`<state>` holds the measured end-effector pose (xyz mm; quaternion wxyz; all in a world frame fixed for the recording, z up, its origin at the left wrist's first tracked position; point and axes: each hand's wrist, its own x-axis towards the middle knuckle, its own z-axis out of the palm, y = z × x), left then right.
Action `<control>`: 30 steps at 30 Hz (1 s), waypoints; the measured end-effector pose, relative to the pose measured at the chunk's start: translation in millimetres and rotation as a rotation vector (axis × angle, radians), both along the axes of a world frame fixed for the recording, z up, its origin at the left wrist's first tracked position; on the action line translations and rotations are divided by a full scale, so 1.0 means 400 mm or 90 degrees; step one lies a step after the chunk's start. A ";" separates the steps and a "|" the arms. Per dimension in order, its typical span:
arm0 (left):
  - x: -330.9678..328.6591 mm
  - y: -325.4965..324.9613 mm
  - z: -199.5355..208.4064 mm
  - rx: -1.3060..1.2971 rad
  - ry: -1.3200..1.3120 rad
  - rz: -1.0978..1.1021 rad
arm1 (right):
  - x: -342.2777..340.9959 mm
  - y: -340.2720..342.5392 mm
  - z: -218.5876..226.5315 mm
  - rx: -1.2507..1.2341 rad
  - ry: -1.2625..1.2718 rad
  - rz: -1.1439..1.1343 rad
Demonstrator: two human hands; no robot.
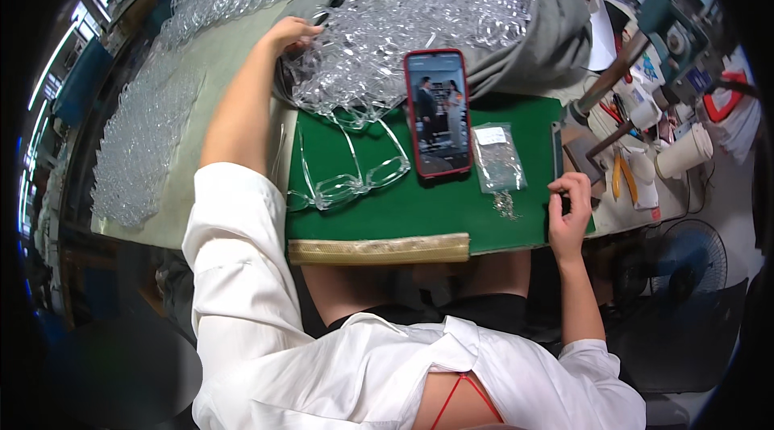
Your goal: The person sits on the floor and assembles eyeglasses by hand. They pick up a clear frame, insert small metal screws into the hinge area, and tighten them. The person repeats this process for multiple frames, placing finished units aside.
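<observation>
At the left edge of a large heap of clear plastic eyeglass frames (419, 11), my left hand (295, 32) reaches in with its fingers stretched out, touching the heap's side. I make out no single frame in its grasp. My right hand (571, 200) is at the right edge of the green mat (371, 220), its fingers curled in; whatever they hold, if anything, is hidden. A couple of clear eyeglass frames (351, 186) lie on the mat between my arms. Right of them are an upright phone (439, 116) in a red case and a small plastic bag (498, 157) with tiny metal pieces (505, 205) by its mouth.
Grey cloth (556, 19) wraps around the heap. More clear frames (145, 140) are stacked in rows at the left. A bench press (621, 67), yellow-handled pliers (621, 178) and a white cup-like roll (684, 150) crowd the right side. A padded strip (379, 249) borders the mat's near edge.
</observation>
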<state>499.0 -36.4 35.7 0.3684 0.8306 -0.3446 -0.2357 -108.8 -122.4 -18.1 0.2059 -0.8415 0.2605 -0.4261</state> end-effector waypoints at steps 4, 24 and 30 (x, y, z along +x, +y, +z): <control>-0.026 0.041 0.133 0.014 -0.204 0.034 | -0.017 -0.012 -0.002 0.012 -0.038 0.037; -0.472 0.502 0.156 -0.053 -0.550 -0.099 | -0.027 -0.007 -0.022 0.028 -0.099 0.075; -0.455 0.295 0.097 -0.145 -0.525 -0.058 | -0.025 -0.012 -0.031 -0.003 -0.100 0.061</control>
